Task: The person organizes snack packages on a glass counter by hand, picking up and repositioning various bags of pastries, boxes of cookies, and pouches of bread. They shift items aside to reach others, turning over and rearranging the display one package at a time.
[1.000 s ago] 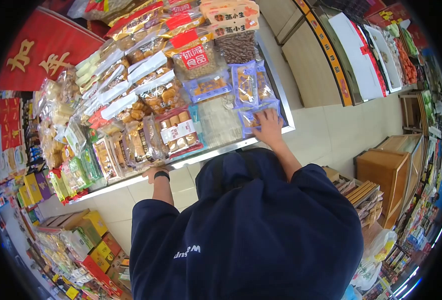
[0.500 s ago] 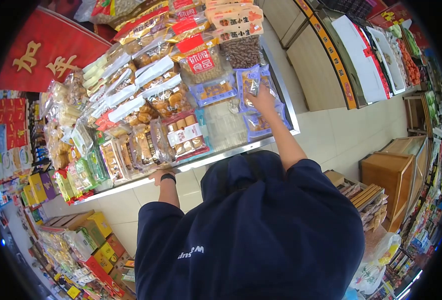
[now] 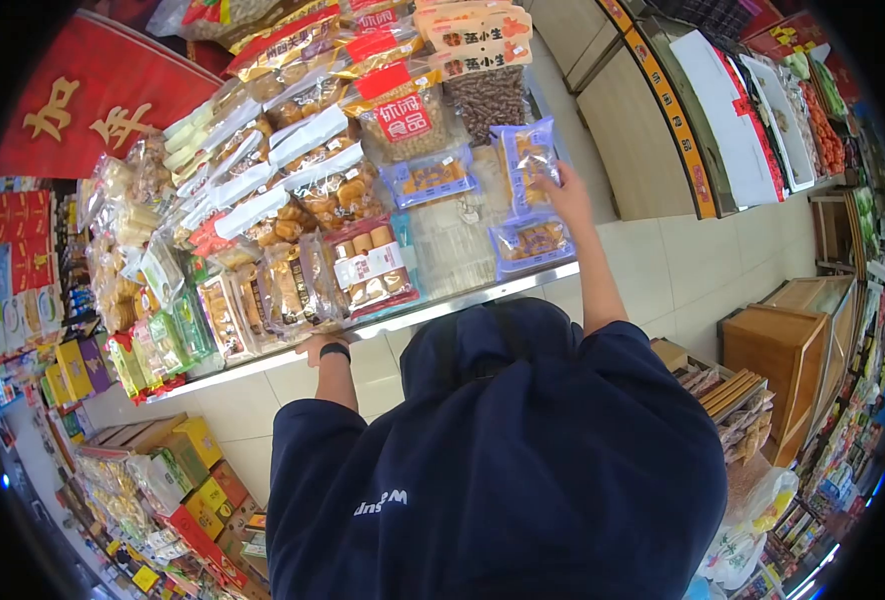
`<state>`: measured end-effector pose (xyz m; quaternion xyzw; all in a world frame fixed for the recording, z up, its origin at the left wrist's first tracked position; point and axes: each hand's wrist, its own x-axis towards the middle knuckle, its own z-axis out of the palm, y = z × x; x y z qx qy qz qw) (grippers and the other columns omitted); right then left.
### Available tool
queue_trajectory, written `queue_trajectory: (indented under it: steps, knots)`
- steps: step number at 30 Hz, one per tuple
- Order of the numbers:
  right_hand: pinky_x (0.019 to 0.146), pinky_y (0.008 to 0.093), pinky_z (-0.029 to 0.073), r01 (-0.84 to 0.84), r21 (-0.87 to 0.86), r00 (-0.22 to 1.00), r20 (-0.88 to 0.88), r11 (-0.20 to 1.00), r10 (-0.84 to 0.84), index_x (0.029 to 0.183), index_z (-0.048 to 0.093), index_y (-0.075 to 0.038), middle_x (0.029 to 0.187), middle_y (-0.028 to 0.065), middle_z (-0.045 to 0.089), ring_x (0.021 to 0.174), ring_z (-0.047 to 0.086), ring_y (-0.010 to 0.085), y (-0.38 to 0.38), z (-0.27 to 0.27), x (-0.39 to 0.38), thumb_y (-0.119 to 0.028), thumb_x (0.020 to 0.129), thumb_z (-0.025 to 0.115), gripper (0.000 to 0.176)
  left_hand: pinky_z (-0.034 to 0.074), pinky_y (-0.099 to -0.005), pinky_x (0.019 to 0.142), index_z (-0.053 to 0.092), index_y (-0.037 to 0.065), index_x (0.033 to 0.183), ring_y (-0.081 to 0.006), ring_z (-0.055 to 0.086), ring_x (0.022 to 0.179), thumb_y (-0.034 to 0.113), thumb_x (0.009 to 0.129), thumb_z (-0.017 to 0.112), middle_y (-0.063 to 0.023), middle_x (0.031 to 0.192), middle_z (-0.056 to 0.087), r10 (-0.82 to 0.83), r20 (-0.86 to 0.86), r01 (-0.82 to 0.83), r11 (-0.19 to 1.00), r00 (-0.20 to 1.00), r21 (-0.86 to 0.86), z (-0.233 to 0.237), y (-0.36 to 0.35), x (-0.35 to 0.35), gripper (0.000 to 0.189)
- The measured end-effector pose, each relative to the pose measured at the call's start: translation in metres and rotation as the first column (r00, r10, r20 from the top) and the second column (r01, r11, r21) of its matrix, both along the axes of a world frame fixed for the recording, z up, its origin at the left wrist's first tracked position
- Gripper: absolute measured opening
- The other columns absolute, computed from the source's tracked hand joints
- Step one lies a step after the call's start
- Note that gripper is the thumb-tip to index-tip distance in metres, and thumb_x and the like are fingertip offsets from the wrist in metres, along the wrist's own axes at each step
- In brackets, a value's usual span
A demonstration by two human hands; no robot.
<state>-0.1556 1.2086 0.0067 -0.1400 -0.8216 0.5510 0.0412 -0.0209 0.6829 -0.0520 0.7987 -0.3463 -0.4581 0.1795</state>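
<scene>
My right hand (image 3: 567, 196) is at the right end of the display counter (image 3: 483, 294), its fingers closed on the right edge of an upright purple-edged snack pack (image 3: 525, 160). Just below lies another purple pack (image 3: 531, 243), and a third purple pack (image 3: 429, 178) rests to the left, under a bag of nuts (image 3: 399, 122). My left hand (image 3: 321, 347), with a dark band at the wrist, touches the counter's front edge near a pack of rolls (image 3: 371, 266). Its fingers are partly hidden, so its grip does not show.
Bagged pastries (image 3: 338, 190) crowd the counter's left part. A red banner (image 3: 93, 100) hangs at the upper left. Across the tiled aisle stand a second counter (image 3: 643, 130) and a wooden crate (image 3: 778, 350). Boxes (image 3: 203, 445) are stacked at the lower left.
My right hand has moved right, to the pack's outer edge. The upright purple pack has shifted right and up. My left hand is almost where it was.
</scene>
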Motion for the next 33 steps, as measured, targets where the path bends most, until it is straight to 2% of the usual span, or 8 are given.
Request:
queue_trajectory:
  steps: [3,6,10,12,16,21,24,33]
  knots:
    - [0.080,0.0323,0.052,0.086,-0.061,0.996,-0.019,0.994,-0.088,0.130,0.061,-0.002,0.103,0.0112,0.074,0.090,0.067,0.0161,0.024,0.001,-0.008,-0.018,0.088,0.074,0.047,0.060,-0.0475,0.082,0.058,0.002,0.126,-0.0340,0.068,0.107,0.049,0.099,0.047,-0.0151,0.124,0.066,-0.004,0.004,0.004,1.000,1.000,0.001,-0.002,-0.001,-0.001,0.055]
    - [0.088,0.0350,0.053,0.058,-0.118,0.991,0.123,0.991,-0.043,0.135,0.056,0.001,0.111,0.0172,0.072,0.101,0.069,0.0228,0.037,0.012,-0.013,-0.021,0.089,0.073,0.054,0.060,-0.0475,0.081,0.058,0.003,0.126,-0.0338,0.068,0.106,0.048,0.099,0.049,-0.0151,0.123,0.066,-0.016,0.000,0.016,1.000,1.000,0.001,-0.001,-0.002,-0.002,0.053]
    - [0.101,0.0425,0.048,-0.022,0.267,0.997,0.073,0.964,0.003,0.139,0.052,0.002,0.129,0.0246,0.062,0.120,0.061,0.0341,0.045,-0.021,-0.023,-0.025,0.091,0.069,0.058,0.062,-0.0475,0.074,0.053,0.007,0.128,-0.0333,0.069,0.103,0.042,0.098,0.057,-0.0158,0.121,0.066,-0.006,-0.022,0.006,1.000,1.000,0.017,0.005,-0.003,0.000,0.046]
    - [0.106,0.0455,0.044,-0.040,0.455,0.999,0.034,0.890,0.027,0.144,0.048,0.000,0.138,0.0265,0.056,0.129,0.054,0.0391,0.041,-0.027,-0.024,-0.027,0.092,0.067,0.061,0.060,-0.0467,0.082,0.063,0.002,0.120,-0.0335,0.068,0.106,0.051,0.098,0.046,-0.0138,0.121,0.068,0.056,-0.027,-0.055,0.998,0.998,0.024,0.012,0.001,-0.004,0.056]
    - [0.109,0.0501,0.040,-0.007,0.551,1.000,-0.008,0.835,0.013,0.149,0.041,-0.002,0.148,0.0297,0.043,0.133,0.046,0.0462,0.019,-0.024,-0.024,-0.037,0.091,0.068,0.073,0.060,-0.0466,0.083,0.068,0.001,0.115,-0.0337,0.068,0.106,0.054,0.098,0.041,-0.0134,0.120,0.070,0.116,-0.087,-0.113,0.993,0.989,0.037,0.028,0.013,-0.008,0.062]
    - [0.106,0.0612,0.037,0.039,0.814,0.999,-0.043,0.580,-0.007,0.153,0.037,-0.009,0.152,0.0273,0.036,0.136,0.041,0.0487,-0.024,0.022,-0.014,-0.056,0.078,0.074,0.096,0.061,-0.0472,0.079,0.065,-0.001,0.118,-0.0331,0.069,0.105,0.052,0.100,0.040,-0.0143,0.121,0.069,0.092,-0.077,-0.090,0.995,0.993,0.038,0.031,0.012,-0.008,0.062]
    - [0.105,0.0633,0.037,0.015,0.831,0.994,-0.071,0.556,0.078,0.154,0.034,-0.013,0.153,0.0250,0.035,0.138,0.039,0.0470,-0.031,0.012,-0.017,-0.057,0.073,0.077,0.102,0.062,-0.0465,0.077,0.062,-0.002,0.122,-0.0321,0.069,0.105,0.050,0.100,0.041,-0.0140,0.122,0.069,0.107,-0.121,-0.102,0.994,0.987,0.047,0.035,0.016,-0.009,0.060]
    - [0.109,0.0573,0.035,-0.020,0.783,1.000,0.002,0.622,0.029,0.154,0.031,-0.012,0.154,0.0228,0.032,0.138,0.037,0.0434,-0.016,-0.013,-0.021,-0.049,0.071,0.080,0.103,0.059,-0.0524,0.081,0.061,0.001,0.124,-0.0372,0.066,0.110,0.055,0.099,0.038,-0.0131,0.128,0.066,0.045,-0.067,-0.047,0.999,0.997,-0.022,0.032,0.017,-0.010,0.064]
